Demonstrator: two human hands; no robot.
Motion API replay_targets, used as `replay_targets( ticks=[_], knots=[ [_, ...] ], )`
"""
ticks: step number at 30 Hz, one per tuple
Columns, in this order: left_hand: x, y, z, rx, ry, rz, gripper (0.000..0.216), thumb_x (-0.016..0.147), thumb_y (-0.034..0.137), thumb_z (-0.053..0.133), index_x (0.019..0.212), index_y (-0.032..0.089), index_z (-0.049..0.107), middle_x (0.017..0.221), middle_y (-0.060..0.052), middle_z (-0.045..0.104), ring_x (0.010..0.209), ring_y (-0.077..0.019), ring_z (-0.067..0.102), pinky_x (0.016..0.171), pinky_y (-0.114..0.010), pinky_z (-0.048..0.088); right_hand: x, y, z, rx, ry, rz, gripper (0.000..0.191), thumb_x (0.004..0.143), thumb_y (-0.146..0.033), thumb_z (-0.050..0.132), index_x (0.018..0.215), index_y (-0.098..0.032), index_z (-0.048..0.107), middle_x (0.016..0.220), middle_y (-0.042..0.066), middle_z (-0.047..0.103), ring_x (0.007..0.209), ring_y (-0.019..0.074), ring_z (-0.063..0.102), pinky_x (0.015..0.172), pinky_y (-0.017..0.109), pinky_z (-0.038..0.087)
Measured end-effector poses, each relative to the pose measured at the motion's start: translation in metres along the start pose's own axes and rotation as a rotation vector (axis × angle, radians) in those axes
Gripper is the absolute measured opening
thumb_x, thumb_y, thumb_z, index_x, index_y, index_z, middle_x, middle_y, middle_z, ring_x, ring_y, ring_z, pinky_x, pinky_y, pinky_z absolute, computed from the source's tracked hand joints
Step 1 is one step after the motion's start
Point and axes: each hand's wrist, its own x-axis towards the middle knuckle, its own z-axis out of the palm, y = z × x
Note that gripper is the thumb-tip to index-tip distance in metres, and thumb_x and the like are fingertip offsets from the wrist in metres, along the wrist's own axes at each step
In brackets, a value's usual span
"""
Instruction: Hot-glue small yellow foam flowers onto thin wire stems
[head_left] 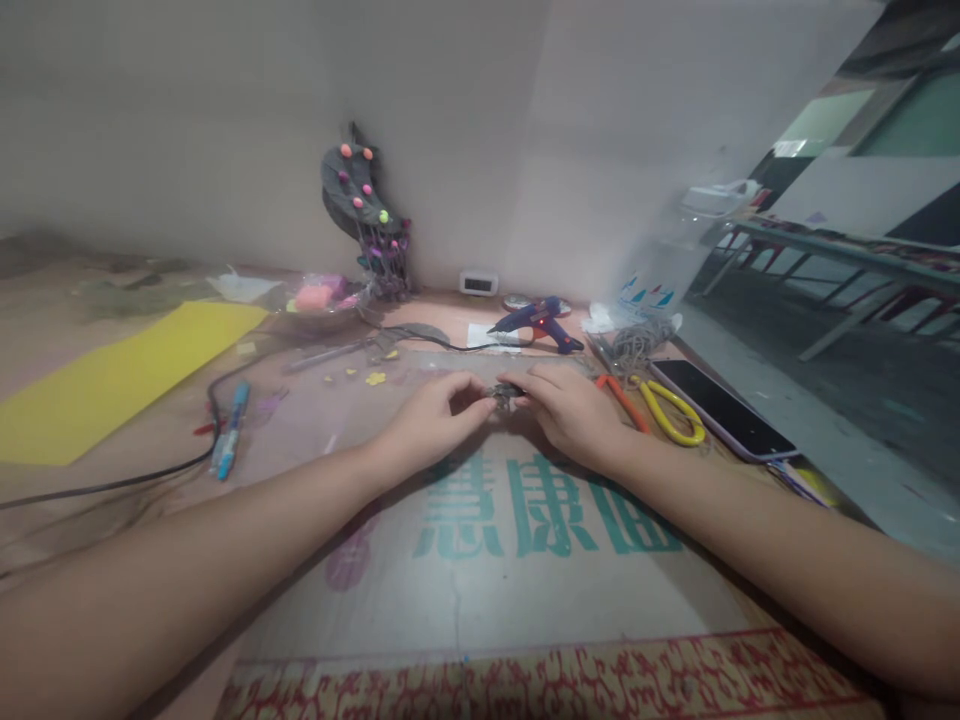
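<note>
Over the middle of the table, my left hand [442, 412] and my right hand [574, 412] meet at a small dark grey piece [504, 397]. Thumbs and fingertips of both hands pinch it from either side. It looks rough, perhaps wrapped in yarn, but it is too small and partly covered to name. Beyond the hands, a blue glue gun [541, 322] with a lit red light rests on a white sheet [491, 337]. Past the right hand lies grey yarn [643, 343], with orange-and-yellow-handled scissors [670, 412] nearer. A tiny yellow flower [375, 378] lies beyond the left hand.
A grey crescent ornament with coloured pompoms [349, 190] stands against the wall near a small digital clock [478, 283]. At left are yellow sheet material [127, 375], blue pens [231, 430] and a black cord [120, 485]. A phone [724, 408] lies by the right edge.
</note>
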Motion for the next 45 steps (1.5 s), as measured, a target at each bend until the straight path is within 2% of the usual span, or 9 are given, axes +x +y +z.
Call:
replay_targets(
  ticks=[7, 13, 17, 27, 45],
  knots=[
    [0.0004, -0.0008, 0.0001, -0.006, -0.001, 0.014, 0.019, 0.086, 0.034, 0.053, 0.080, 0.016, 0.058, 0.073, 0.001, 0.058, 0.066, -0.0132, 0.051, 0.061, -0.025, 0.039, -0.0002, 0.0010, 0.0012, 0.026, 0.000, 0.003, 0.028, 0.096, -0.024, 0.043, 0.111, -0.012, 0.064, 0.080, 0.009, 0.065, 0.076, 0.0221, 0.058, 0.068, 0.034, 0.045],
    [0.0026, -0.0022, 0.0008, -0.053, 0.036, -0.007, 0.018, 0.085, 0.032, 0.053, 0.080, 0.016, 0.057, 0.075, 0.000, 0.058, 0.068, -0.0136, 0.053, 0.062, -0.025, 0.039, 0.0004, -0.0002, -0.0043, 0.195, 0.053, 0.159, 0.033, 0.096, -0.024, 0.044, 0.123, -0.012, 0.057, 0.109, 0.016, 0.065, 0.102, 0.0262, 0.059, 0.086, 0.040, 0.048],
    [0.0027, 0.0013, -0.0008, -0.051, 0.070, -0.010, 0.016, 0.085, 0.029, 0.053, 0.078, 0.016, 0.057, 0.074, 0.000, 0.059, 0.070, -0.0139, 0.054, 0.064, -0.025, 0.040, 0.0009, 0.0027, -0.0057, 0.255, 0.068, 0.216, 0.031, 0.095, -0.023, 0.043, 0.122, -0.016, 0.058, 0.114, 0.013, 0.065, 0.106, 0.0261, 0.060, 0.091, 0.042, 0.047],
    [0.0027, -0.0004, -0.0027, -0.049, 0.134, -0.041, 0.016, 0.085, 0.030, 0.053, 0.081, 0.016, 0.059, 0.079, -0.001, 0.063, 0.074, -0.0152, 0.057, 0.068, -0.026, 0.041, 0.0022, 0.0010, -0.0071, 0.125, 0.011, 0.156, 0.030, 0.095, -0.024, 0.045, 0.120, -0.016, 0.059, 0.110, 0.014, 0.067, 0.106, 0.0276, 0.059, 0.089, 0.043, 0.048],
    [0.0022, 0.0000, -0.0013, -0.030, 0.102, -0.018, 0.018, 0.085, 0.031, 0.052, 0.077, 0.016, 0.056, 0.074, 0.001, 0.059, 0.069, -0.0138, 0.053, 0.064, -0.025, 0.040, 0.0022, -0.0018, -0.0058, 0.074, 0.000, 0.082, 0.031, 0.093, -0.018, 0.048, 0.121, -0.015, 0.059, 0.107, 0.014, 0.067, 0.106, 0.0271, 0.058, 0.086, 0.042, 0.048]
  ],
)
